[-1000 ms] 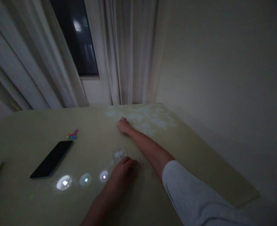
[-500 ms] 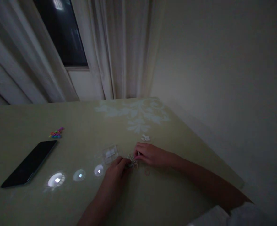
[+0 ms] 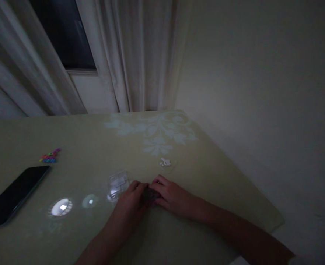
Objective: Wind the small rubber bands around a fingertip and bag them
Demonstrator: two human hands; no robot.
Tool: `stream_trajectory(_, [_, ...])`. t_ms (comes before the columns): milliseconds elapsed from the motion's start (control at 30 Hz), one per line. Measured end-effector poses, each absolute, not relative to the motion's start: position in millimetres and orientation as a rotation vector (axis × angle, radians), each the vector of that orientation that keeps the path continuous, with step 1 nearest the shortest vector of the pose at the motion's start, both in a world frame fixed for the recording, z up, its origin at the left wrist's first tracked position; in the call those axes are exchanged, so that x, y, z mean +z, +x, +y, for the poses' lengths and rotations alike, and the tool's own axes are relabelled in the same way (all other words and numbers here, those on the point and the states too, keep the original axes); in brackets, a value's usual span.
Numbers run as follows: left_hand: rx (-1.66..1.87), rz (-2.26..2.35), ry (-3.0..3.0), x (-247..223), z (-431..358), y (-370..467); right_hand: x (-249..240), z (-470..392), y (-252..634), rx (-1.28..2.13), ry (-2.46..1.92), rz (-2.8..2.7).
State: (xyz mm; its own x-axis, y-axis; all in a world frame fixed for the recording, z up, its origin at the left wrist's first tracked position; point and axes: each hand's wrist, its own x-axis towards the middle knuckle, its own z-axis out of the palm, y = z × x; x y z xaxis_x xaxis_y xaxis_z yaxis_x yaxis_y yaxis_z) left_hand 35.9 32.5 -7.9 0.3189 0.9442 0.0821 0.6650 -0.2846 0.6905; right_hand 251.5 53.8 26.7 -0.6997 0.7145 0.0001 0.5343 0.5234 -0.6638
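Note:
My left hand [image 3: 132,197] and my right hand [image 3: 169,193] meet low over the table, fingers curled in from both sides around a dark, greyish cluster [image 3: 150,194]. The cluster seems to be made of small rings, but dim light and the fingers hide most of it. Just left of my left hand lies a clear plastic box [image 3: 118,183] with compartments. Small white pieces [image 3: 166,162] rest beyond my right hand, in or on something transparent.
A black phone [image 3: 16,193] lies flat at the left. Behind it is a small heap of bright coloured pieces [image 3: 50,156]. Lamp reflections shine on the table [image 3: 76,143], which ends at a wall on the right and curtains [image 3: 140,55] at the back.
My hands have come together around the ring cluster. The small loose ring that lay below my right hand no longer shows. The view has shifted slightly, moving the phone leftward.

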Motion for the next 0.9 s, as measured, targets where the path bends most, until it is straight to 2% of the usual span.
stream_trajectory(200, [0.743, 1.426, 2.1, -12, 28, 36, 10, 48, 243, 0.645, -1.085, -2.515])
stream_trajectory(333, [0.829, 1.438, 2.117, -18, 21, 29, 13, 51, 245, 0.577, -1.064, -2.514])
stream_trajectory(467, [0.929, 1.391, 2.077, -12, 22, 19, 16, 54, 250, 0.68, -0.971, -2.431])
stream_trajectory(667, [0.846, 1.312, 1.95, 6, 21, 0, 29, 57, 263, 0.888, -0.952, -2.268])
stream_trajectory(900, [0.726, 1.435, 1.987, -21, 7, 3, 48, 60, 277, 1.11, -1.051, -2.494])
